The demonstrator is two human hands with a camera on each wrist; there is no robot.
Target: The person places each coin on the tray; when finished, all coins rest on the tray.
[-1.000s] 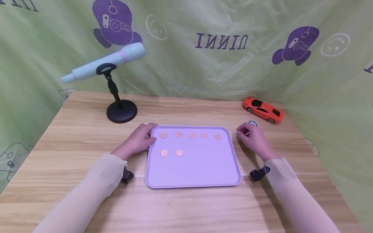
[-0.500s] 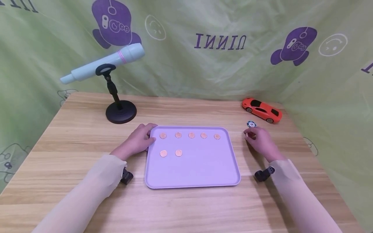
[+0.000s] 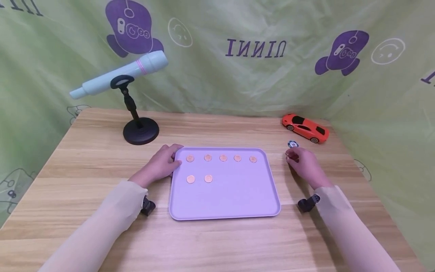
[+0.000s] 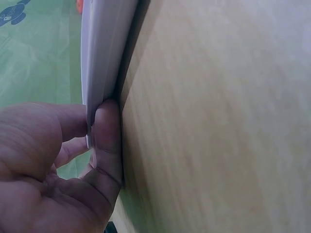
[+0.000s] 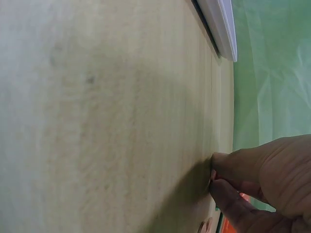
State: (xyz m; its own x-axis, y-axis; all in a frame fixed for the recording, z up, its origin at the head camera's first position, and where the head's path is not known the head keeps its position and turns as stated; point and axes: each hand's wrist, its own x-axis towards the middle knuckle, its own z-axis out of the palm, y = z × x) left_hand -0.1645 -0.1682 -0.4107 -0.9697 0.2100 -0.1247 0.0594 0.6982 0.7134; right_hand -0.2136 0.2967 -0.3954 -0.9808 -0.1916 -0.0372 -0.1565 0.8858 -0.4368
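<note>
A lilac tray lies on the table. On it sit several copper-coloured coins, in a fuller far row and a shorter second row of two. My left hand grips the tray's far left corner; in the left wrist view a finger lies under the rim, with the thumb on the other side. To the right of the tray, my right hand is low over the table. Its thumb and finger pinch a small coin, of which only an edge shows. Just beyond those fingers is a blue-and-white poker chip.
At the back right stands a red toy car. A light-blue toy microphone or telescope-like tube rests on a black stand at the back left. Behind the table hangs a green printed curtain.
My right hand has shifted right, away from the tray's edge, then stays nearly still, and the poker chip shows more fully. The left hand, tray and coins stay put.
</note>
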